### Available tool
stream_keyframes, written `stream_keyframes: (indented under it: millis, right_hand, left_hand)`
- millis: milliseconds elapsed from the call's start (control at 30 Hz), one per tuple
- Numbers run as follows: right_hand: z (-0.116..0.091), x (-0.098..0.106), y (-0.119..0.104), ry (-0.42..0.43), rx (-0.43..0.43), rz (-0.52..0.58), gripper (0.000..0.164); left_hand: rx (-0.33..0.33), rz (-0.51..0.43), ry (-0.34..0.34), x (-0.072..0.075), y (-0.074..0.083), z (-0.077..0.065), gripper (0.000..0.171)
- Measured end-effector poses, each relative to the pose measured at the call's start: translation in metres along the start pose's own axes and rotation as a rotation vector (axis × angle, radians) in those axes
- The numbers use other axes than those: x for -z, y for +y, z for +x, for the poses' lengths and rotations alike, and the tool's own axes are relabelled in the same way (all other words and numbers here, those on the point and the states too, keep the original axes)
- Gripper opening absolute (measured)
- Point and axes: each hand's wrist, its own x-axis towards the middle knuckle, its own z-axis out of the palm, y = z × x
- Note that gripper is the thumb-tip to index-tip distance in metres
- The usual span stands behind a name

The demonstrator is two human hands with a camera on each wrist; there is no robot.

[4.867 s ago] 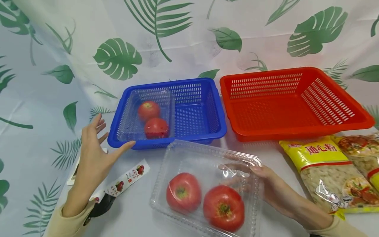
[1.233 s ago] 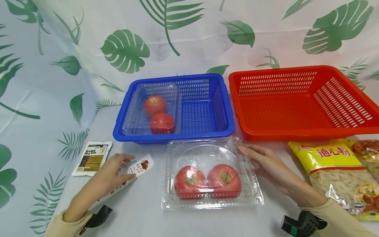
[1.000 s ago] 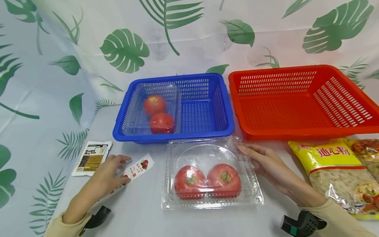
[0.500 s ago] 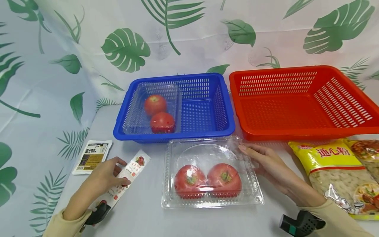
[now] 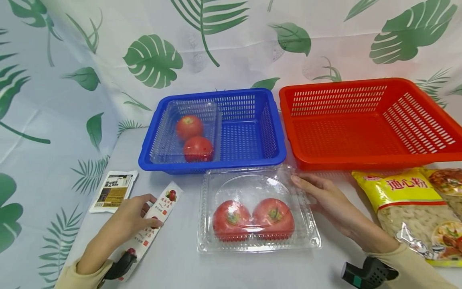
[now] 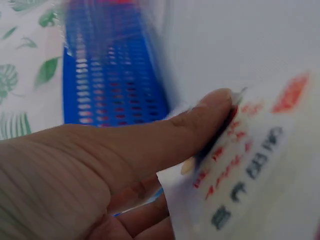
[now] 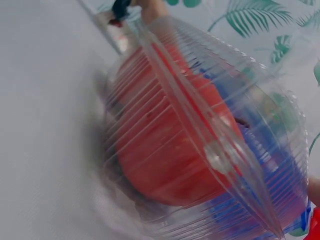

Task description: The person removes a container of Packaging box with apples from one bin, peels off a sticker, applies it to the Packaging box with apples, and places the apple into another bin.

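Note:
My left hand pinches a long white strip of labels printed with red fruit and writing. In the left wrist view its thumb lies over the blurred label strip, with the other fingers behind. A clear plastic clamshell box holding two red apples rests on the table, lid down. At the box's far right corner, my right hand grips its edge, thumb on top and the other fingers partly hidden. The right wrist view shows a red apple through the ribbed plastic side.
Behind the box stands a blue basket containing another clear box with two red apples. A red basket stands beside it. Yellow-topped pasta bags lie at right, a small white-edged packet at left.
The clear box has come down flat onto the table from a tilted hold. My left hand has taken hold of the label strip and turned it steeper. The right hand stays at the box.

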Motion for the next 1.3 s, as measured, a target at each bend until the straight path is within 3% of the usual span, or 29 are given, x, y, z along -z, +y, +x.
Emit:
stream_keyframes:
  millis: [100, 233, 400, 500, 633, 733, 800, 900, 967, 1000, 1133, 1200, 1300]
  right_hand:
    - [-0.007, -0.002, -0.002, 0.017, 0.037, -0.055, 0.067]
    - [-0.021, -0.001, -0.007, 0.055, 0.115, -0.215, 0.061]
    - [-0.044, -0.001, -0.023, 0.135, 0.368, -0.507, 0.052]
    - [-0.057, -0.007, -0.042, 0.218, 0.516, -0.614, 0.044]
    - [-0.069, -0.025, -0.072, 0.253, 0.702, -0.628, 0.046]
    - [-0.070, -0.039, -0.083, 0.189, 0.816, -0.622, 0.051]
    - [-0.057, -0.041, -0.071, 0.112, 0.901, -0.602, 0.053]
    - [-0.017, -0.037, -0.032, -0.011, 1.003, -0.579, 0.055]
    - [0.004, -0.036, -0.013, -0.052, 1.077, -0.562, 0.060]
    - [0.005, -0.039, -0.015, -0.046, 1.084, -0.576, 0.062]
    - [-0.033, -0.066, -0.070, 0.040, 1.089, -0.579, 0.058]
    - [-0.050, -0.074, -0.092, 0.078, 1.069, -0.590, 0.056]
    - [-0.052, -0.075, -0.094, 0.098, 1.067, -0.578, 0.054]
  left_hand:
    - [-0.050, -0.037, 0.000, -0.001, 0.007, -0.006, 0.045]
    - [-0.115, -0.129, -0.016, 0.001, 0.018, -0.014, 0.038]
    - [-0.219, -0.284, -0.041, 0.007, 0.035, -0.025, 0.034]
    - [-0.290, -0.413, -0.030, 0.010, 0.052, -0.028, 0.033]
    - [-0.332, -0.584, -0.026, 0.015, 0.080, -0.026, 0.035]
    - [-0.372, -0.649, -0.042, 0.016, 0.103, -0.020, 0.034]
    - [-0.409, -0.668, -0.063, 0.014, 0.120, -0.016, 0.032]
    - [-0.471, -0.683, -0.103, 0.009, 0.141, -0.012, 0.028]
    - [-0.516, -0.697, -0.130, 0.006, 0.151, -0.011, 0.027]
    - [-0.537, -0.706, -0.142, 0.005, 0.155, -0.012, 0.026]
    - [-0.614, -0.759, -0.173, 0.002, 0.163, -0.015, 0.027]
    - [-0.617, -0.776, -0.202, 0.002, 0.164, -0.016, 0.030]
    - [-0.613, -0.780, -0.254, 0.002, 0.164, -0.015, 0.038]
